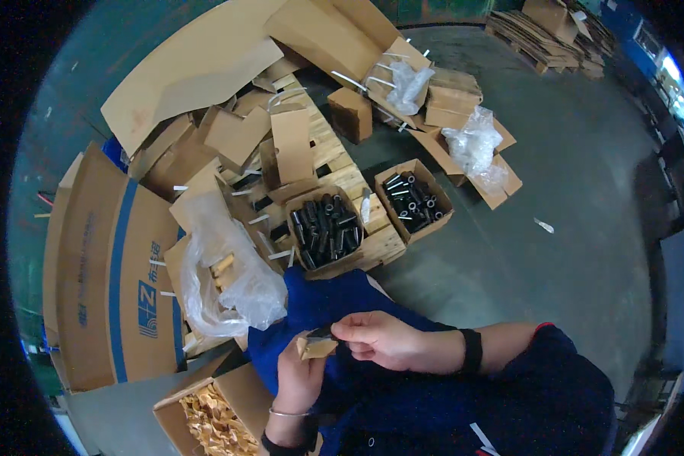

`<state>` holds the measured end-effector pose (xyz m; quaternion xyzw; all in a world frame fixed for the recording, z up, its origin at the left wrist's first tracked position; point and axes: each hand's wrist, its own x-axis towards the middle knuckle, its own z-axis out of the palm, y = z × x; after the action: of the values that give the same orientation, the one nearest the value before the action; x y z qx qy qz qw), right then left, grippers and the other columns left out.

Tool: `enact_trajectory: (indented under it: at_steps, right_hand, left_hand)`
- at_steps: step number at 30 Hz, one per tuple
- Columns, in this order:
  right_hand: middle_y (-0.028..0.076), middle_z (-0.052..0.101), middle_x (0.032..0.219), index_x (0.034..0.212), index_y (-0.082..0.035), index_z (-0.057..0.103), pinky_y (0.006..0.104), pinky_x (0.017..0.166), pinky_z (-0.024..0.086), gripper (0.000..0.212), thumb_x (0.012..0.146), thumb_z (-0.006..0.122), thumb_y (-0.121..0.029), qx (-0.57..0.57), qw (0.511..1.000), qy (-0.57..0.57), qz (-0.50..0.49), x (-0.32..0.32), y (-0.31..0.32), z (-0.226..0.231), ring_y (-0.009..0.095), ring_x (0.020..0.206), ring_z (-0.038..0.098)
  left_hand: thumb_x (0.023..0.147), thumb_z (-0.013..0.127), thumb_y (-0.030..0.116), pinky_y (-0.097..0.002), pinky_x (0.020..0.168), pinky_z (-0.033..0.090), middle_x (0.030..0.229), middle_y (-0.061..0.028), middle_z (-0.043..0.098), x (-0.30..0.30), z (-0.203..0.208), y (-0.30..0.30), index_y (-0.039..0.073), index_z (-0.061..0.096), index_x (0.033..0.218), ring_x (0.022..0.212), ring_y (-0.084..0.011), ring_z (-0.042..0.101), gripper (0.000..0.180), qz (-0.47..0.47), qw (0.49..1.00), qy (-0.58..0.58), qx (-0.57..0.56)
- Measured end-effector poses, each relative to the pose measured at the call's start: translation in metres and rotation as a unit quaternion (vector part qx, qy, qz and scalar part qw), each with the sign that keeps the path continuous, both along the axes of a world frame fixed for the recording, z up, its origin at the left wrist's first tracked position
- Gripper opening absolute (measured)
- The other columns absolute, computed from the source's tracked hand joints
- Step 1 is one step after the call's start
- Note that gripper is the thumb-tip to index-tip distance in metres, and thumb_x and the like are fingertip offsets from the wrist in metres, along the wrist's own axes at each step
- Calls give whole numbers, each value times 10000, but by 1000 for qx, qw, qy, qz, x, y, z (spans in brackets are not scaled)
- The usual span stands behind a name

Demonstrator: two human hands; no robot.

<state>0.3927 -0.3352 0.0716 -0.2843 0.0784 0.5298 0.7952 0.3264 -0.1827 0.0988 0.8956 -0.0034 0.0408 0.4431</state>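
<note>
Tan pc (318, 349) clamped in L hand (300, 372), dark pc (321, 334) pinched by R hand (380, 340), blk tubes (327, 232) boxed @ 12 o'clock.

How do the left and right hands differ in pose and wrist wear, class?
The left hand holds a small tan piece; the right hand pinches a dark piece beside it. The left hand points up the picture; the right hand points left. The left wrist wears a thin metal bangle, the right wrist a wide black band. Both hands are ungloved.
</note>
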Motion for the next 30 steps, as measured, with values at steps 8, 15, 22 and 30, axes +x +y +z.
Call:
enact_trajectory:
  at_steps: [8,15,22,30]
  right_hand:
    - [-46,477,564,780,-98,570,174,362,262,118,778,611,-209,-262,959,-106,-20,49,-37,18,31,427,370]
    - [20,571,662,696,1,609,244,485,389,242,709,673,-232,-333,783,-451,-269,154,-4,-122,111,521,480]
    - [54,596,657,817,-41,631,260,536,429,283,745,602,-313,-543,628,-556,-29,218,40,-201,143,569,540]
    - [-3,446,627,925,-37,559,211,409,299,154,813,483,-111,-216,951,-129,-181,217,-27,-155,95,490,388]
  left_hand:
    - [813,505,183,-226,482,374,674,-16,504,-44,12,71,37,502,827,558,-95,470,147,277,906,5,-320]
    - [858,449,302,-219,417,280,632,-8,441,-120,-21,150,59,499,838,519,-97,406,249,491,797,-85,-340]
    - [832,489,325,-211,405,303,582,5,399,-202,-33,158,83,523,975,439,-90,363,283,631,720,-55,-283]
    - [837,490,183,-212,336,251,548,16,419,-338,-115,215,57,514,831,416,-69,355,129,662,732,101,-129]
